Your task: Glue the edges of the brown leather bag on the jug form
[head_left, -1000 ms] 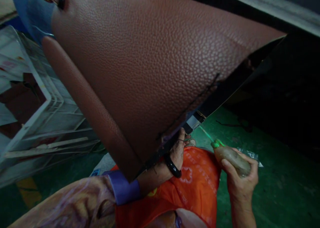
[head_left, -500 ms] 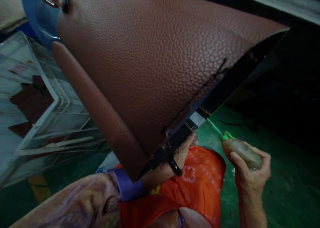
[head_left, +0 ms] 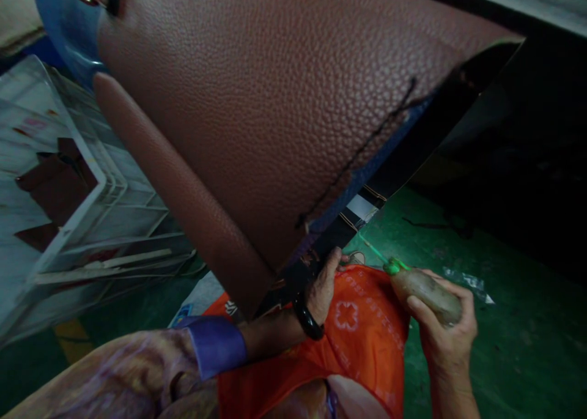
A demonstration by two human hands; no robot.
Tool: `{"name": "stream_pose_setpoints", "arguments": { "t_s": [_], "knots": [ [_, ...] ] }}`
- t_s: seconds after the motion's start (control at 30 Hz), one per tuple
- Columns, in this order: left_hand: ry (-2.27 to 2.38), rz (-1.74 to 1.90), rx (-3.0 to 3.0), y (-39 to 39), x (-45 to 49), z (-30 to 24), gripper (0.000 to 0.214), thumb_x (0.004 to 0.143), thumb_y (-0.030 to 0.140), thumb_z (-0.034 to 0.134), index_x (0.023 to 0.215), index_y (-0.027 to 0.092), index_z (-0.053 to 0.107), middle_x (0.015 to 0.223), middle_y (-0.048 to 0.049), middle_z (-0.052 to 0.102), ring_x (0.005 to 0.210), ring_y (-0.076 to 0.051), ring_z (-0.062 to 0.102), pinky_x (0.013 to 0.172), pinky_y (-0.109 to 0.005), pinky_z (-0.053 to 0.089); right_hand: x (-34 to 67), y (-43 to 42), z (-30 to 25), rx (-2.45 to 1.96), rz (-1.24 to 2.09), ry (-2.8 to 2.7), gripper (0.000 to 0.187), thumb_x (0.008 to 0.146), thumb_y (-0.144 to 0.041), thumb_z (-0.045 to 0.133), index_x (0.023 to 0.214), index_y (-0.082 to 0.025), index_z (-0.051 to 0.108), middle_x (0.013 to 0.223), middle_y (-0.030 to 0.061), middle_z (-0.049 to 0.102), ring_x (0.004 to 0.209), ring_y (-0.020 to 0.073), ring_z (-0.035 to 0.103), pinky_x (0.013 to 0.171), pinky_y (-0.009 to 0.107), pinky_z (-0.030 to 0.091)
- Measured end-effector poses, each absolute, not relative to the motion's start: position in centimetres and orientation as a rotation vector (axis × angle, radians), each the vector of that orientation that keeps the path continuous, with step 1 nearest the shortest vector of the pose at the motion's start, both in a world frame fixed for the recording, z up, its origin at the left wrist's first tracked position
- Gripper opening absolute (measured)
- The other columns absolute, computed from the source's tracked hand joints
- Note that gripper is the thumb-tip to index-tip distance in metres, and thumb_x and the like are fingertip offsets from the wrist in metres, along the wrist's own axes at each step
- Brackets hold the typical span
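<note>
A large brown pebbled-leather bag [head_left: 275, 101] is held up close to the camera and fills most of the view. My left hand [head_left: 323, 281], with a black bangle on the wrist, grips its dark lower edge from beneath. My right hand [head_left: 443, 333] is closed round a small brownish squeeze bottle [head_left: 426, 287] with a green nozzle [head_left: 373, 254]. The thin nozzle points up at the bag's black inner edge near a white patch [head_left: 362, 208]. A metal ring and blue lining [head_left: 68, 15] show at the bag's top left.
An orange cloth with a white print [head_left: 367, 339] lies over my lap. White wire racks [head_left: 82, 211] with brown leather pieces stand at the left. The floor is green [head_left: 504, 345], with a scrap of clear plastic [head_left: 468, 281] on it. The background at the right is dark.
The bottle moved up toward the bag edge half a second ago and has now come back down and left. The bag has shifted slightly while my left hand keeps hold of it.
</note>
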State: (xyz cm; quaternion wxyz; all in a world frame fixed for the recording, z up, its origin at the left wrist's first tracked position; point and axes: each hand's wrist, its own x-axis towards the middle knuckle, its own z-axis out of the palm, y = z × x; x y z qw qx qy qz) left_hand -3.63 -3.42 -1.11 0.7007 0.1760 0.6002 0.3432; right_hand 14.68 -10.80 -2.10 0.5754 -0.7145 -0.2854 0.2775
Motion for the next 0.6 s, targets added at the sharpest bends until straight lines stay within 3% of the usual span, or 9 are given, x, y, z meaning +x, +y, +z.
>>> {"name": "stream_pose_setpoints", "arguments": {
  "t_s": [0.1,0.23,0.47,0.6],
  "knots": [
    [1.342,0.777,0.493,-3.5,-3.7,-1.2,0.044,0.083,0.064,0.059,0.093,0.023,0.073,0.098,-0.0049,0.07,0.094,-0.023,0.06,0.098,-0.035,0.044,14.8,-10.3,-2.3,-1.71,0.646,-0.714,0.051,0.055,-0.034,0.09,0.093,-0.019,0.059,0.103,0.0103,0.071,0.103,0.0314,0.066,0.096,0.057,0.046],
    [1.341,0.726,0.534,-3.3,-3.7,-1.0,0.042,0.088,0.06,0.052,0.088,0.023,0.073,0.095,-0.0068,0.071,0.099,-0.025,0.06,0.1,-0.037,0.044,14.7,-9.6,-2.1,-1.759,0.64,-0.77,0.051,0.055,-0.039,0.089,0.091,-0.02,0.059,0.103,0.0106,0.071,0.098,0.0299,0.068,0.092,0.053,0.049],
    [1.279,0.722,0.481,-3.2,-3.5,-0.9,0.043,0.088,0.059,0.05,0.103,0.026,0.075,0.112,-0.0051,0.07,0.104,-0.025,0.057,0.103,-0.038,0.041,14.3,-9.6,-2.3,-1.78,0.601,-0.781,0.05,0.056,-0.039,0.089,0.091,-0.02,0.059,0.101,0.0104,0.071,0.101,0.0306,0.067,0.095,0.056,0.047],
    [1.292,0.728,0.488,-3.1,-3.6,-0.7,0.041,0.09,0.055,0.049,0.103,0.026,0.075,0.108,-0.0059,0.069,0.107,-0.026,0.056,0.1,-0.037,0.041,14.2,-9.9,-2.9,-1.761,0.584,-0.793,0.05,0.057,-0.036,0.09,0.092,-0.02,0.058,0.103,0.0104,0.071,0.103,0.0312,0.067,0.096,0.058,0.046]
  ]
}}
